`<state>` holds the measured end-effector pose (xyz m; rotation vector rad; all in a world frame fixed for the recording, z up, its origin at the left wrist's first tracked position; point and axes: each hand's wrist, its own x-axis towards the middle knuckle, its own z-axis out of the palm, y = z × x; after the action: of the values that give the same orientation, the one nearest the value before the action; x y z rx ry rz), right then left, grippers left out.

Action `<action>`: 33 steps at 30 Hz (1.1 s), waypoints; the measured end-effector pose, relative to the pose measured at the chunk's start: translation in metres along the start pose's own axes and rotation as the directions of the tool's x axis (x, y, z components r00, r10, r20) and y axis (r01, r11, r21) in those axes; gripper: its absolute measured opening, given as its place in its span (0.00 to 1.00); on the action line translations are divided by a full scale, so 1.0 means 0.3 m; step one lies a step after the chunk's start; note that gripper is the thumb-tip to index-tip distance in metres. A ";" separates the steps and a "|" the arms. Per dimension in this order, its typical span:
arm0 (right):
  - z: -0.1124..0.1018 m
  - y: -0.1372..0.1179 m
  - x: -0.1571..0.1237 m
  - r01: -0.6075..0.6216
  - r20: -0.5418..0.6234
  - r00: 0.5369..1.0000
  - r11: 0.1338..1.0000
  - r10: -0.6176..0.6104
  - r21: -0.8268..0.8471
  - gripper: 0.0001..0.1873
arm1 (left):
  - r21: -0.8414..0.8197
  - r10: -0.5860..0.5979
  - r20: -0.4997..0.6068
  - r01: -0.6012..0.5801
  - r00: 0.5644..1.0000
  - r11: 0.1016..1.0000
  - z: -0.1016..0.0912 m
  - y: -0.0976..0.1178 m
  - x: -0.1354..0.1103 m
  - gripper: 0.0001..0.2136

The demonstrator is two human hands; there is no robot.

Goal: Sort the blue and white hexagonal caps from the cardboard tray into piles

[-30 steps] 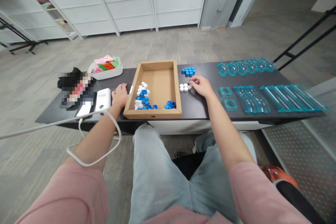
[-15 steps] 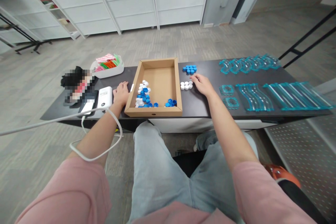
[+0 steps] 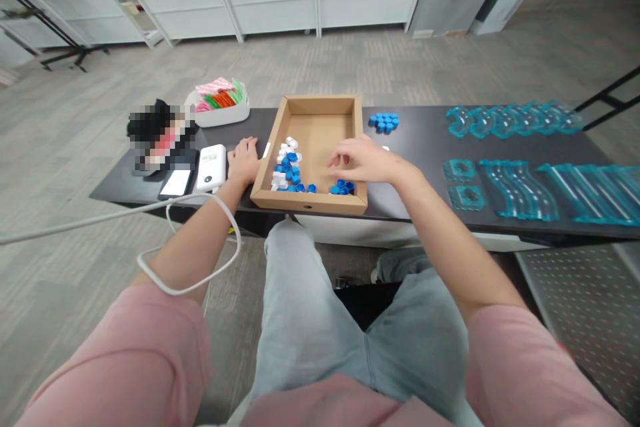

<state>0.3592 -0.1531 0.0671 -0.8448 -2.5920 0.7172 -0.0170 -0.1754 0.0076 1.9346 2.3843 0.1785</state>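
Blue hexagonal pieces (image 3: 343, 188) lie in a cardboard box (image 3: 280, 199), left hand (image 3: 244, 159) splayed beside it, right hand (image 3: 365, 159) above, curved fingers parted.

We extend both arms forward from the shoulders. Our left forearm (image 3: 207, 227) angles inward; our left hand (image 3: 245, 159) lies palm down, fingers pointing forward and slightly spread. Our right forearm (image 3: 447, 240) also angles inward; our right hand (image 3: 365, 159) points leftward, palm down, fingers loosely curved. Its grasp cannot be determined.
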 end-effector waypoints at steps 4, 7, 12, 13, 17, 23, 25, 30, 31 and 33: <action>0.024 -0.091 0.107 -0.014 0.302 0.952 0.994 0.045 -0.104 0.06 | 0.014 -0.006 0.014 0.006 1.000 1.000 0.006 -0.008 0.007 0.36; 0.042 -0.103 0.133 -0.045 0.349 0.933 0.990 0.088 -0.131 0.10 | 0.015 -0.004 0.016 0.004 1.000 1.000 0.011 -0.010 0.010 0.36; 0.049 -0.084 0.124 -0.086 0.383 0.918 0.994 0.103 -0.061 0.15 | -0.027 -0.006 -0.006 0.006 1.000 1.000 0.012 -0.009 0.010 0.35; 0.049 -0.083 0.123 -0.083 0.392 0.915 0.995 0.098 -0.056 0.15 | -0.035 -0.008 -0.005 0.008 1.000 0.999 0.011 -0.009 0.011 0.35; 0.039 -0.097 0.120 -0.039 0.429 0.897 0.987 0.104 -0.157 0.13 | -0.050 -0.004 0.005 0.005 1.000 0.999 0.004 -0.008 0.012 0.35; 0.013 -0.156 0.113 -0.024 0.414 0.898 0.956 0.150 -0.292 0.13 | -0.045 -0.021 0.013 0.021 1.000 0.999 -0.011 0.005 0.004 0.33; 0.018 -0.171 0.111 -0.001 0.369 0.919 0.939 0.137 -0.345 0.13 | -0.050 -0.026 0.025 0.027 0.999 0.998 -0.018 0.013 -0.001 0.33; 0.059 -0.166 0.111 0.070 0.304 0.952 0.930 0.047 -0.361 0.11 | -0.061 -0.014 0.035 0.016 0.999 0.998 -0.029 0.021 -0.007 0.33; 0.063 -0.154 0.112 0.078 0.280 0.960 0.940 0.019 -0.332 0.10 | -0.062 -0.008 0.027 0.010 1.000 0.998 -0.030 0.020 -0.008 0.32; 0.055 -0.113 0.115 0.100 0.188 0.981 0.968 -0.057 -0.231 0.09 | -0.063 0.007 0.014 -0.006 1.000 0.998 -0.030 0.018 -0.008 0.32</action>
<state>0.3098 -0.1615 0.0771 -0.7692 -2.9002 0.4832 -0.0125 -0.1771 0.0172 1.9099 2.3343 0.2366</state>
